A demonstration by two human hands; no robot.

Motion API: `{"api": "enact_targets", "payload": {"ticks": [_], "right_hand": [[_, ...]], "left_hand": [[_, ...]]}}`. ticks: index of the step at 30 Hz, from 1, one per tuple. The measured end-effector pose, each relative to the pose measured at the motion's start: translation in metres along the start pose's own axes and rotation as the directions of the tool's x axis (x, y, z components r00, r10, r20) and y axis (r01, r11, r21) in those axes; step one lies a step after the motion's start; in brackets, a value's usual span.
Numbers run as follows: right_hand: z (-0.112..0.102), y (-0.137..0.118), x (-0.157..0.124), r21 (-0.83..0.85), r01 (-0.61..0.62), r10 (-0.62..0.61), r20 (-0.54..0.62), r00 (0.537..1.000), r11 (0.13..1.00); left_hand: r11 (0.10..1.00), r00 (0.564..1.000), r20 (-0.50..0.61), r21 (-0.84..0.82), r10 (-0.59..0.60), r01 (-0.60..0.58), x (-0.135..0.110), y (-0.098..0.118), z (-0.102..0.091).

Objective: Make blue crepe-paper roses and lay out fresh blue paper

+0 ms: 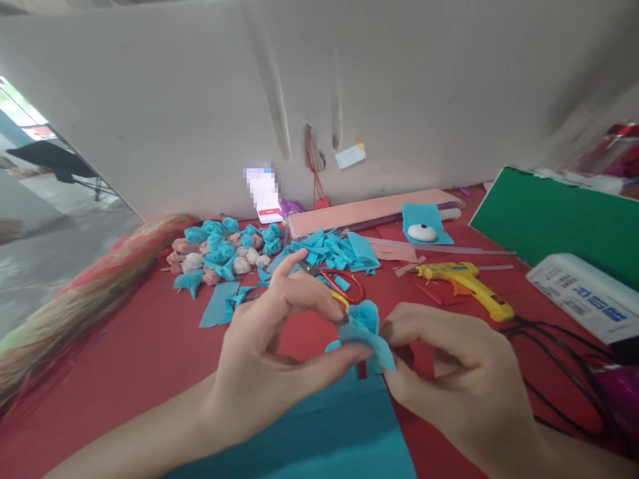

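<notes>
Between both hands, above the red table, is a blue paper flower (367,326) with curled petals. My left hand (272,346) pinches its left side between thumb and a finger, the index finger raised. My right hand (449,372) grips the flower from the right, its fingertips partly hidden behind the petals. Under the hands lies a large blue sheet (309,432). Just beyond them are scissors (352,286) with red and yellow handles, beside a pile of cut blue paper pieces (329,249).
Finished blue, pink and white flowers (219,249) are heaped at the back left. A yellow glue gun (464,279) rests at the right, near black cables (564,372), a white box (584,293) and a green board (559,219). A phone (264,193) leans on the back wall.
</notes>
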State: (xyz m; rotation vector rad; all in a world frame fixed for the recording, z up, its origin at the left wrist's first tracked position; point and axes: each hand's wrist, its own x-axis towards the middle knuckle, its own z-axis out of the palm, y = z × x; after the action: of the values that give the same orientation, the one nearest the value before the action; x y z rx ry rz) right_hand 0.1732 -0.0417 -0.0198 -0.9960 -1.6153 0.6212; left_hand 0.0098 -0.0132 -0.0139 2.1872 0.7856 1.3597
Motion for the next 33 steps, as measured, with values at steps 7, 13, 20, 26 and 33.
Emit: {"api": "enact_targets", "payload": {"ticks": [7,13,20,26,33], "right_hand": [[-0.0001,-0.0006,-0.0018,-0.056,0.058,-0.058,0.001,0.998,0.997],[0.0008,-0.0003,0.0009,-0.102,0.087,-0.089,-0.02,0.996,0.991],[-0.0003,-0.0017,-0.0008,-0.066,0.03,-0.03,0.001,1.0,0.997],[-0.0003,-0.0001,0.0002,-0.046,0.02,-0.019,0.033,0.999,0.999],[0.001,0.0014,0.0,-0.017,0.025,-0.024,0.053,0.998,1.0]], "left_hand": [[0.996,0.995,-0.045,0.009,0.089,-0.089,0.0018,-0.0021,0.0047],[0.971,0.981,-0.06,0.165,0.184,-0.172,0.0014,-0.0022,0.0036],[0.939,0.971,-0.059,0.278,0.23,-0.205,0.0025,-0.0014,0.0033],[0.922,0.973,-0.047,0.333,0.227,-0.199,0.0039,0.0002,0.002],[0.891,0.962,-0.059,0.394,0.268,-0.224,0.0042,0.0038,0.0013]]}}
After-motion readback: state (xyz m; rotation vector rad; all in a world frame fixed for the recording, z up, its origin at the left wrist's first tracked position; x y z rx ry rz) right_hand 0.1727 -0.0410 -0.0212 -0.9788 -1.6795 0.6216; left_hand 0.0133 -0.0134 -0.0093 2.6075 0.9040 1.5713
